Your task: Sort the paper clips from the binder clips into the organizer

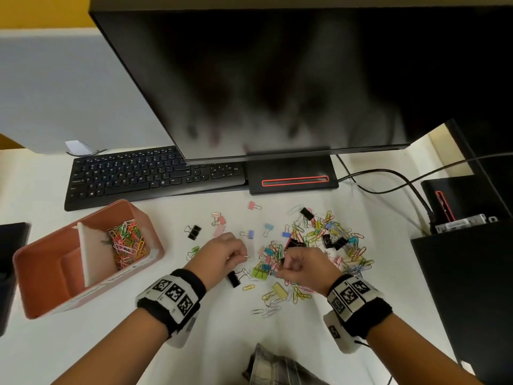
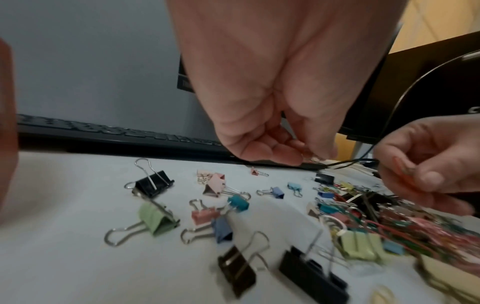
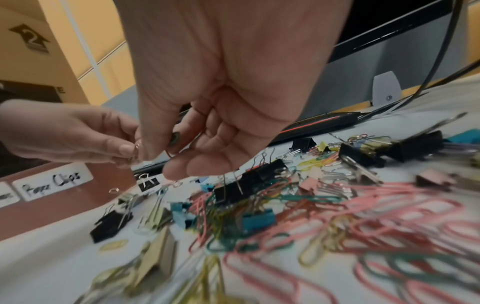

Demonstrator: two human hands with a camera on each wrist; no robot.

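Observation:
My left hand (image 1: 243,255) hovers over the desk and pinches a small pale paper clip (image 3: 136,148) between thumb and fingertips. My right hand (image 1: 283,269), just right of it, is curled round a reddish paper clip (image 2: 402,167) above the near edge of the mixed pile (image 1: 319,245) of coloured paper clips and binder clips. The pink organizer (image 1: 50,276) stands at the left. Its right compartment holds several paper clips (image 1: 126,245), and its front carries a "Paper Clips" label (image 3: 52,181). Loose binder clips (image 2: 155,183) lie scattered under my left hand.
A black keyboard (image 1: 144,176) and the monitor's stand (image 1: 291,176) lie behind the clips, with cables (image 1: 388,179) running right to a black box (image 1: 466,201). A dark object (image 1: 11,259) sits at the left desk edge.

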